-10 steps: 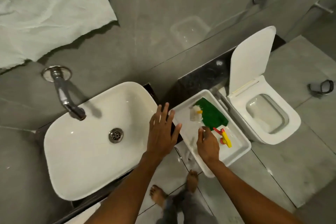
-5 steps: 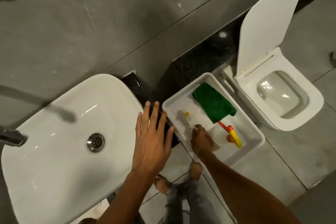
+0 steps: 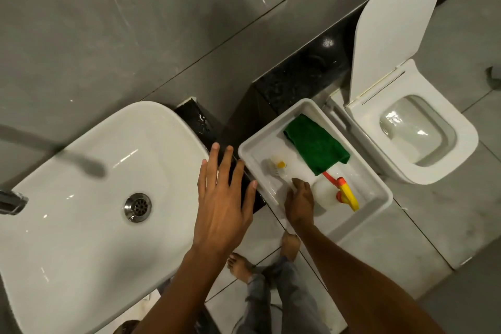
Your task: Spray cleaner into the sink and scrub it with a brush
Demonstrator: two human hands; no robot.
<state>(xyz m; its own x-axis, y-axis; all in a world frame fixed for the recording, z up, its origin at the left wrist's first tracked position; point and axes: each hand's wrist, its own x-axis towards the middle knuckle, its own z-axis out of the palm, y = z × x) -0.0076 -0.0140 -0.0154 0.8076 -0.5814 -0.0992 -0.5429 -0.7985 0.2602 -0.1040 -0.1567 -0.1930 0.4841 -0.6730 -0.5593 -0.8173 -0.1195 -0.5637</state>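
The white sink (image 3: pixel 81 225) with a metal drain (image 3: pixel 137 207) fills the left side. My left hand (image 3: pixel 222 198) hovers flat with fingers spread over the sink's right rim, holding nothing. To the right, a white tray (image 3: pixel 376 206) holds a white-bristled brush (image 3: pixel 273 167), a white spray bottle (image 3: pixel 324 192) with a red and yellow trigger (image 3: pixel 345 194), and a green cloth (image 3: pixel 315 144). My right hand (image 3: pixel 299 202) is down inside the tray, fingers curled between the brush's handle and the bottle. Its grip is hidden.
A tap spout (image 3: pixel 12 200) juts in at the left edge over the sink. A white toilet (image 3: pixel 423 133) with its lid raised stands right of the tray. Black stone ledge (image 3: pixel 298 76) runs behind the tray. My bare feet (image 3: pixel 241 266) stand on the tiled floor below.
The view has swung down and closer, so the tap and wall slid out at the left. My right hand has moved slightly deeper into the tray. My left hand stays spread over the sink's rim.
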